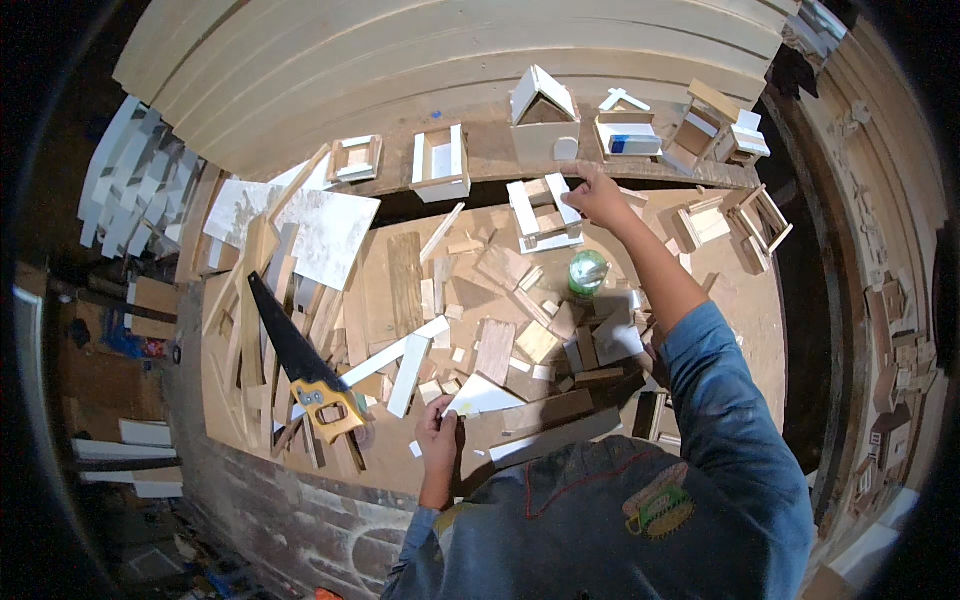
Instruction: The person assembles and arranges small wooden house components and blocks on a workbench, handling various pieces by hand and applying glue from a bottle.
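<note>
My right hand (597, 197) reaches to the far side of the bench. Its fingers pinch the right end of a small white-and-wood box frame (546, 236). Near the front edge, my left hand (436, 436) has its fingers closed at the left corner of a white triangular board (484, 398). Part of that grip is hidden. Between the hands lie loose wood offcuts (495, 348) and a green glue-like container (587, 272). A handsaw (300, 345) with a yellow handle rests on strips left of my left hand.
Along the back stand a small wooden house (546, 125), an open tray-like box (440, 165) and other little wooden models. White sheets (320, 225) lie at the back left. Two open frames (763, 226) sit at the right edge. A long dark gap separates bench and back shelf.
</note>
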The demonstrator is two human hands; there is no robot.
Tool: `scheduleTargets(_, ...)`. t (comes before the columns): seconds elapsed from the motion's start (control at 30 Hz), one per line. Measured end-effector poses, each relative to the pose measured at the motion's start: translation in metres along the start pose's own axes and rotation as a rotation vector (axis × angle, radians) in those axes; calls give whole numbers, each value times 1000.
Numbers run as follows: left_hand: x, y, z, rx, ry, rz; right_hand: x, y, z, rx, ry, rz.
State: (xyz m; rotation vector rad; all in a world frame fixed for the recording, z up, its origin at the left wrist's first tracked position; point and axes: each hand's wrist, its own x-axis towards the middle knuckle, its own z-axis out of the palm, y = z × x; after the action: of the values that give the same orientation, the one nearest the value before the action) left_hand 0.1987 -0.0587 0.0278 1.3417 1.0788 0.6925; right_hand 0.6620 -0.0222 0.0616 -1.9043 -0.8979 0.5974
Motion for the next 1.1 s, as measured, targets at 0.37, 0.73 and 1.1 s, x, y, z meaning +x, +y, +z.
scheduleTargets(0.37, 2, 1, 4, -57, -31, 10, -86, -36, -40, 74, 220, -264)
scheduleTargets(0.73, 8, -5, -5, -44, 23, -29, -278, -18, -21, 9, -333, 37)
scheduleTargets(1.1, -5, 4, -25, -591, 219, -196, -358, -12, 42, -625, -405, -381)
